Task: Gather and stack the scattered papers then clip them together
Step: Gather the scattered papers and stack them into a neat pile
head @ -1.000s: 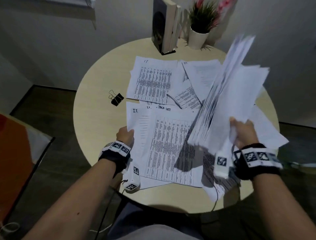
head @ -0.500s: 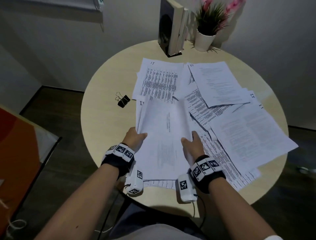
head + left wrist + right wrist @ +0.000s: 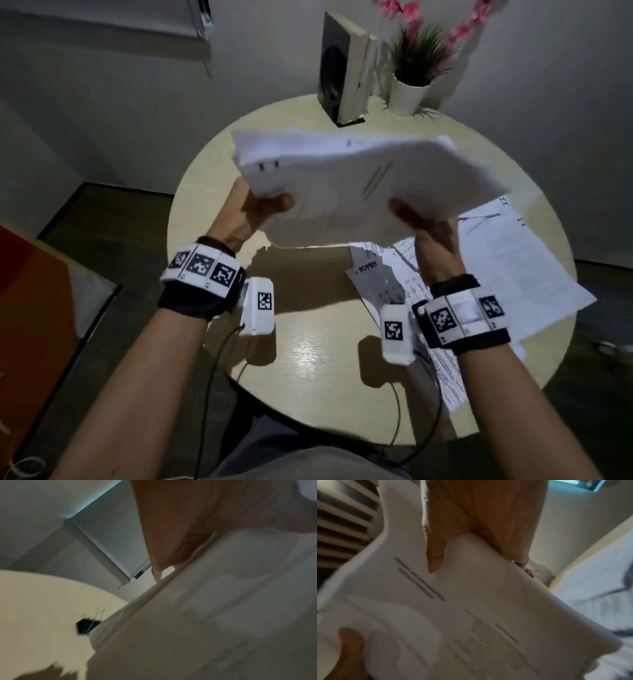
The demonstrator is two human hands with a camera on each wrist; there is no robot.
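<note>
Two hands share one load here, and I go from the biggest thing down. The round pale wooden table (image 3: 308, 359) fills the head view. At about four o'clock on it lie the loose printed white sheets (image 3: 507, 274), overlapping and not yet gathered. Above the table's centre I hold the thick white sheaf of gathered papers (image 3: 359, 185) clear of the surface, tilted, its edges ragged and unsquared. At twelve o'clock stand the upright books in a dark holder (image 3: 342, 75), with the white pot of green grass and pink flowers (image 3: 409, 92) just beside them at one o'clock.

My left hand (image 3: 253, 212) grips the sheaf at its eight o'clock corner, thumb on top and fingers beneath. My right hand (image 3: 428, 222) grips the near edge at five o'clock in the same way, thumb (image 3: 435, 561) pressed on the top page. The small black binder clip with wire handles (image 3: 85, 626) lies on the table at about nine o'clock; only the left wrist view shows it, partly hidden by the sheaf.

I judge the gathering about half done. Next I would need to collect the four-o'clock sheets under or onto the sheaf, then tap the edges square on the table before reaching for the clip.
</note>
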